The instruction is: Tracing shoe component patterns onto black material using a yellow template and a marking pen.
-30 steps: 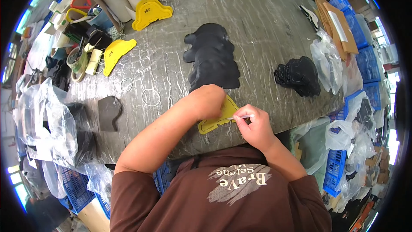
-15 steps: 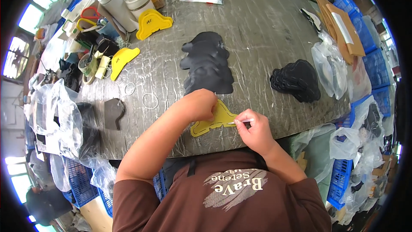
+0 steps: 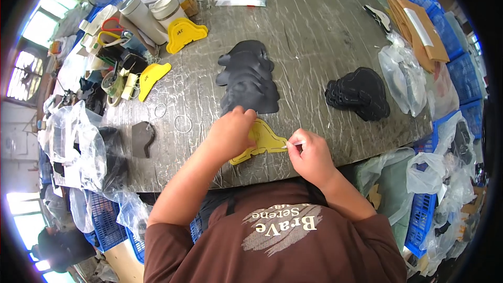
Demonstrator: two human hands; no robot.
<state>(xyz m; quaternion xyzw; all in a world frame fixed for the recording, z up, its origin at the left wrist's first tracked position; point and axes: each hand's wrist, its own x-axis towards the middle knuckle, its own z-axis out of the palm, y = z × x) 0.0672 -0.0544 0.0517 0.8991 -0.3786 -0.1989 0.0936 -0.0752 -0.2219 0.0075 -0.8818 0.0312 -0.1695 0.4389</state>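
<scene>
One yellow plate (image 3: pixel 270 137), likely light and stiff, is best held at its edge. A pen (image 3: pixel 286 147) is pinched by right fingers (image 3: pixel 302 137); the grip of left fingers (image 3: pixel 244 117) is hidden.

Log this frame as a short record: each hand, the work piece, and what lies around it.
Work piece: yellow template, flat on the table
Left hand: over the template's left part, partly covering it
Right hand: pinching a slim pale tool, tip at the template's right end
Beyond: overlapping black pieces
Right side: black pile, clear plastic bag
Left side: dark grey piece, more yellow templates
</scene>
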